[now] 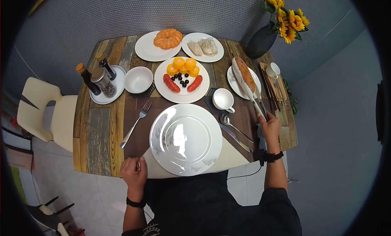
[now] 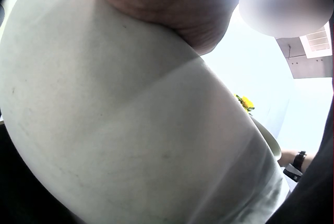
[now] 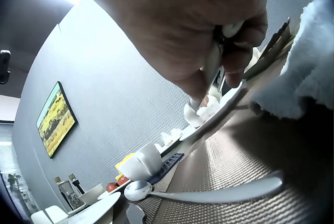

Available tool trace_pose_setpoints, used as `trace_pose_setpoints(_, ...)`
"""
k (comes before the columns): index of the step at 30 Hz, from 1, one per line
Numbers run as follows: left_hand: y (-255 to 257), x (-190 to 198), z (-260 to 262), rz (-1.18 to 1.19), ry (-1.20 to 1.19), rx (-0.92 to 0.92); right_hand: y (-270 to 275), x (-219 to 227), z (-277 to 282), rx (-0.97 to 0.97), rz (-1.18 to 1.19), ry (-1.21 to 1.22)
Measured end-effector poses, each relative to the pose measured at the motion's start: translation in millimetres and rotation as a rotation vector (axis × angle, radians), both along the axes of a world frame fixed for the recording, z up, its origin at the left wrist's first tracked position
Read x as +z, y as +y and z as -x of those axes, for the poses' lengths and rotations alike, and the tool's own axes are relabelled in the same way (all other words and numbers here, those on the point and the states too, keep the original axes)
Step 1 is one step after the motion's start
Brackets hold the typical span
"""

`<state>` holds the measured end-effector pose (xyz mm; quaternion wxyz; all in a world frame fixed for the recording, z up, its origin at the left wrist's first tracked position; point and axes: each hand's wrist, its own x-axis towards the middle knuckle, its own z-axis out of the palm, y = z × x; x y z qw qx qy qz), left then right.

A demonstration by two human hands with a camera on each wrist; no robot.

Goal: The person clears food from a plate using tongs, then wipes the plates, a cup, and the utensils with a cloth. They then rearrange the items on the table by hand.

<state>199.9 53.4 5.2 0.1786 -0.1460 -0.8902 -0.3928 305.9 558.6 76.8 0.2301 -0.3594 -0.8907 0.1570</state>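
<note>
My right hand point(image 1: 270, 128) grips the handles of a pair of tongs point(image 1: 259, 107) at the right of the table. The tongs reach up to a long brown loaf of bread point(image 1: 245, 75), partly in a pale wrapper, over a white plate point(image 1: 257, 82). Seen from the right wrist, the fingers curl round the tongs' handle point(image 3: 212, 63). My left hand point(image 1: 134, 171) rests at the table's front edge, loosely curled and holding nothing. Beside it lies a cream cloth point(image 1: 152, 166) under a large white plate point(image 1: 185, 139).
A white cup point(image 1: 223, 99), a spoon point(image 1: 235, 126) and a knife point(image 1: 236, 138) lie left of my right hand. A fork point(image 1: 136, 124) lies on the left. Behind stand a plate of sausages and fruit point(image 1: 163, 93), a bowl point(image 1: 139, 79) and a vase point(image 1: 260, 42).
</note>
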Motion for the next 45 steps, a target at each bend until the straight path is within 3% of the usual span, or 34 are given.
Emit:
trace_pose_setpoints(4,-1,0,1,-0.004,-0.004,-0.002,0,-9,-4,-0.003,-0.092,-0.061)
trace_pose_setpoints(8,-1,2,1,-0.001,0.018,-0.001,-9,18,-3,-0.03,-0.018,-0.014)
trace_pose_setpoints(10,-1,-1,1,-0.006,0.024,0.006,11,15,5,0.083,-0.108,0.08)
trace_pose_setpoints(11,-1,-1,1,-0.008,0.037,-0.004,3,28,19,0.18,-0.194,0.181)
trace_pose_setpoints(12,-2,-1,2,-0.008,0.037,-0.002,-7,46,32,0.185,-0.038,0.158)
trace_pose_setpoints(14,-2,0,2,0.005,0.041,-0.01,-38,88,73,0.215,-0.022,-0.022)
trace_pose_setpoints(19,-2,1,2,0.004,0.045,0.007,-72,112,199,0.529,-0.102,-0.135)
trace_pose_setpoints(23,-4,-2,2,0.015,0.038,0.011,-79,98,298,0.508,-0.155,-0.305)
trace_pose_setpoints(28,-4,0,3,0.006,0.026,0.019,-88,72,368,0.457,-0.127,-0.388)
trace_pose_setpoints(35,-5,2,5,0.014,0.033,-0.005,-86,44,405,0.47,-0.093,-0.413)
trace_pose_setpoints(45,-5,4,4,0.005,0.023,-0.01,-92,46,393,0.494,-0.117,-0.283)
